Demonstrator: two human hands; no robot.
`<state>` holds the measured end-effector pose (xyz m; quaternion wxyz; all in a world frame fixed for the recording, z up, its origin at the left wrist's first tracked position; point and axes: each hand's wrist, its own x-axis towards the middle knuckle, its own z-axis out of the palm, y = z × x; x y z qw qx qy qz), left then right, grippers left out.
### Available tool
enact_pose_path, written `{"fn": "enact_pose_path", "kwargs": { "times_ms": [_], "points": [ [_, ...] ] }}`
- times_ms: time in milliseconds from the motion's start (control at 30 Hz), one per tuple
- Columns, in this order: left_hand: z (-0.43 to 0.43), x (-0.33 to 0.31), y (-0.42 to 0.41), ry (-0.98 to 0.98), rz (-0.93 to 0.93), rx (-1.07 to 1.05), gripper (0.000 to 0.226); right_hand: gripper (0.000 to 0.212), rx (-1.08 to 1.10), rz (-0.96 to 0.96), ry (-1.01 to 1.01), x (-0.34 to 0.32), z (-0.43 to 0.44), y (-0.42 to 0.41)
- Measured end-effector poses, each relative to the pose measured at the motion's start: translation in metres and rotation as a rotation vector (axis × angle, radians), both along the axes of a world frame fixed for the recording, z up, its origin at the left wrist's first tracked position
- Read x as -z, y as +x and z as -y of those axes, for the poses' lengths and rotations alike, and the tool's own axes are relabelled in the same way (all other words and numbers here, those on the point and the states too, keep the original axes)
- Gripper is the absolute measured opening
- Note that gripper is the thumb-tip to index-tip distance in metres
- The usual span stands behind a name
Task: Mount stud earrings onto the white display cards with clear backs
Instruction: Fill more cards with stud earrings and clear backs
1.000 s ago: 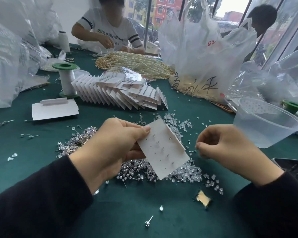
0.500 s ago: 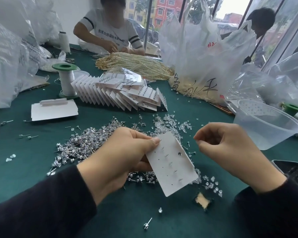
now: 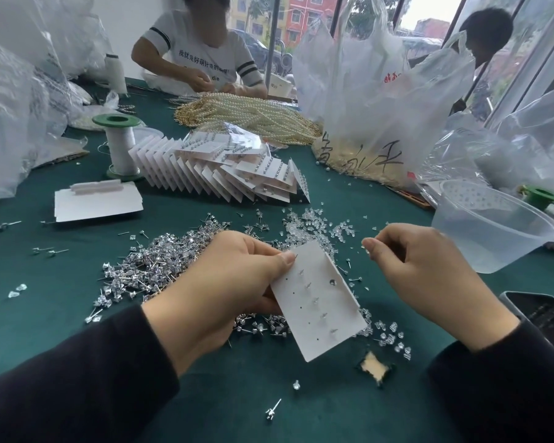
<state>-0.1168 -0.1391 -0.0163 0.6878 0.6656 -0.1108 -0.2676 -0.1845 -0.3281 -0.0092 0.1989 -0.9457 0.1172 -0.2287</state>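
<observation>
My left hand (image 3: 218, 292) grips a white display card (image 3: 317, 302) by its left edge, back side up. Several stud posts poke through the card in a column, and more small holes show beside them. My right hand (image 3: 429, 276) hovers to the card's right, fingertips pinched on a tiny clear earring back (image 3: 367, 251). A heap of silver stud earrings (image 3: 160, 266) lies on the green table under and left of my left hand. Loose clear backs (image 3: 314, 222) are scattered beyond the card and near its lower right.
A fanned row of filled cards (image 3: 224, 174) stands further back. A clear plastic bowl (image 3: 493, 231) sits at the right, a dark phone (image 3: 547, 311) below it. A flat card stack (image 3: 96, 201), a thread spool (image 3: 119, 145), pearl strands (image 3: 250, 116), plastic bags and two other people are around.
Both hands and the card have shifted slightly down and right in view, uncovering more of the stud heap. My right hand's pinched fingertips stay close to the card's upper right.
</observation>
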Motion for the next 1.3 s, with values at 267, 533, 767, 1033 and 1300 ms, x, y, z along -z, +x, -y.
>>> {"fn": "enact_pose_path", "kwargs": {
  "times_ms": [267,533,767,1033,1300],
  "points": [
    [0.001,0.002,-0.004,0.059,0.109,0.018,0.021,0.013,-0.144,0.107,0.338,-0.007,-0.013,-0.004],
    [0.001,-0.002,-0.009,0.19,0.401,-0.012,0.025,0.012,-0.339,0.263,0.376,0.004,-0.056,-0.001],
    [0.0,-0.001,-0.008,0.214,0.431,-0.017,0.03,0.013,-0.349,0.289,0.378,0.004,-0.055,-0.001],
    [-0.001,0.004,-0.002,0.275,0.512,-0.073,0.023,0.014,-0.353,0.289,0.321,0.009,-0.059,-0.002],
    [-0.001,0.003,-0.003,0.337,0.671,-0.102,0.022,0.006,-0.294,0.397,0.09,0.016,-0.066,-0.001]
  ]
}}
